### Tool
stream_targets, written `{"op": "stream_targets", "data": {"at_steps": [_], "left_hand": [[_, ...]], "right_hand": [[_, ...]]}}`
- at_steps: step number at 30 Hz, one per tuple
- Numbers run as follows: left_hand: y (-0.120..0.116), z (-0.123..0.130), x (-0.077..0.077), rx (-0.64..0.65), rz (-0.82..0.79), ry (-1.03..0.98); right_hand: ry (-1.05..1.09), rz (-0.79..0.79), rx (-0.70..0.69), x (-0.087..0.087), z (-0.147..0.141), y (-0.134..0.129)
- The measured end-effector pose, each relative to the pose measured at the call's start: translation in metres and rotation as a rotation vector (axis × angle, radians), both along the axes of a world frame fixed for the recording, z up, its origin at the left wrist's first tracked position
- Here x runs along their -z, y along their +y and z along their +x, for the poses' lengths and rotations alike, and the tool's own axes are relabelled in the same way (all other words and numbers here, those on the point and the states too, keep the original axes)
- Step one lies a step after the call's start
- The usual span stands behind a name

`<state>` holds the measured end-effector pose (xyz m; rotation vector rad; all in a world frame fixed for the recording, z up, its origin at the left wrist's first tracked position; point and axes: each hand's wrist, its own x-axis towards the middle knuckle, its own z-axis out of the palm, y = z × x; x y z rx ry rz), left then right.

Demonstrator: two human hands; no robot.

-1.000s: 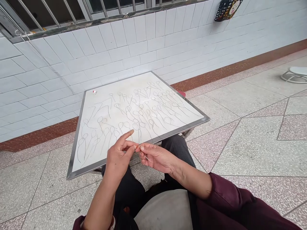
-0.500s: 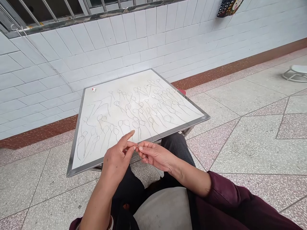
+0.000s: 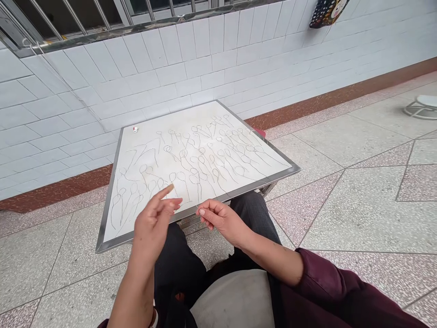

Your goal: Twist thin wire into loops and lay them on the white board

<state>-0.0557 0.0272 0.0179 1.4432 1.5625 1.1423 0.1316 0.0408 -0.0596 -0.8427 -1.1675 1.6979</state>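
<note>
Many thin looped strands point(image 3: 215, 173) lie spread in rows over a white table point(image 3: 191, 111) with a grey metal edge. My left hand point(image 3: 155, 223) is over the table's near edge, fingers apart; no strand can be made out in it. To its right, just off the near edge, my right hand point(image 3: 218, 218) has its thumb and forefinger pinched together. A short bit of thin strand seems to show at the fingertips, and the rest of it is too fine to see. The two hands do not touch.
A small white and red object point(image 3: 135, 130) sits at the table's far left corner. Behind is a white tiled wall point(image 3: 191, 73) with a barred window and a hanging patterned bag point(image 3: 328, 12). At the far right a white stool point(image 3: 423, 105) stands on the floor.
My left hand has moved left, away from my right hand, and its fingers have come apart. My right hand has stayed nearly in place, still pinched.
</note>
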Motion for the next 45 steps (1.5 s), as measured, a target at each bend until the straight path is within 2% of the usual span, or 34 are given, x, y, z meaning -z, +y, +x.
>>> {"op": "stream_targets", "data": {"at_steps": [2,4,5,7,10,13,22,29,40,45], "left_hand": [[0.001,-0.013,0.01,-0.152,0.025,-0.24],[0.002,-0.018,0.028,-0.235,-0.032,-0.402],[0.002,-0.016,0.037,-0.212,-0.08,-0.449],[0.0,-0.005,0.054,-0.09,-0.193,-0.54],[-0.004,0.019,0.067,0.026,-0.195,-0.691],[-0.006,0.031,0.067,0.011,-0.149,-0.756],[-0.008,0.035,0.061,-0.007,-0.161,-0.878],[-0.009,0.041,0.056,-0.179,-0.068,-0.86],[-0.01,0.051,0.057,-0.297,0.039,-0.861],[-0.01,0.051,0.057,-0.316,0.039,-0.875]], "right_hand": [[0.033,-0.006,0.01,0.0,-0.001,0.0],[0.064,-0.019,-0.008,0.0,-0.002,-0.001],[0.083,-0.029,-0.024,0.0,-0.003,-0.001],[0.118,-0.053,-0.063,0.001,-0.005,-0.002],[0.145,-0.078,-0.109,0.001,-0.007,-0.002],[0.134,-0.105,-0.12,0.001,-0.008,-0.003],[0.149,-0.168,-0.15,0.006,-0.009,-0.003],[-0.089,0.082,-0.094,0.006,-0.011,-0.009],[-0.584,0.484,0.056,0.002,-0.015,-0.011],[-0.612,0.508,0.089,0.003,-0.017,-0.011]]}}
